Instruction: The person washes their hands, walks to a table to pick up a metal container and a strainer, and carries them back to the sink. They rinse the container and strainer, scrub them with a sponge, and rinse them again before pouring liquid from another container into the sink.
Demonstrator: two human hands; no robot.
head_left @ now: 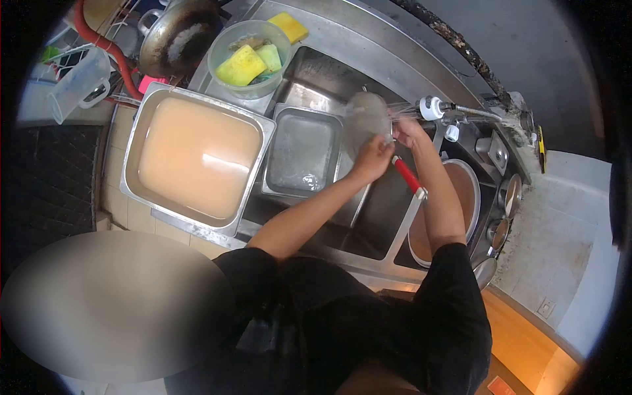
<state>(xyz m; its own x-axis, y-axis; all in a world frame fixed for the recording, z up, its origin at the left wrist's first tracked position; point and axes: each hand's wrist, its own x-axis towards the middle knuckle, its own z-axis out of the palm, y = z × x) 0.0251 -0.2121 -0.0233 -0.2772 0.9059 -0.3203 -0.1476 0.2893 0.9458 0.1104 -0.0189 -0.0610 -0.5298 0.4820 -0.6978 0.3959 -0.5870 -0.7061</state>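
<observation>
Far out at nine o'clock a clear measuring jug (pixel 79 82) stands by a red hose (pixel 99 41), with a blackened pot (pixel 178 33) just past it at eleven. Below them the large steel pan (pixel 141 148) is full nearly to the brim with a cloudy beige liquid. At twelve o'clock of that pan sits a round plastic tub (pixel 227 41) holding yellow sponges, and one more yellow sponge (pixel 288 26) lies on the sink ledge beside it. Next along, a smaller steel pan (pixel 303 151) holds only a shallow film of water.

At the centre, the person's left hand (pixel 372 159) is curled around the lower edge of a mesh skimmer (pixel 365 117), holding its round head up under the spray. Its red handle (pixel 408 174) slants down toward five o'clock, between the two forearms. The right hand (pixel 408 131) lies against the skimmer's three o'clock side, right in the water; it is too blurred for me to tell whether the fingers are spread or pressed together. The tap (pixel 431 107) points in from three o'clock, running. Below it a round basin (pixel 469 172) holds brownish liquid, and small ladles (pixel 510 194) rest along the right edge.

By my reckoning the skimmer is mid-rinse, not finished: water is on it, both hands are on it. The full pan and the basin look untouched.
</observation>
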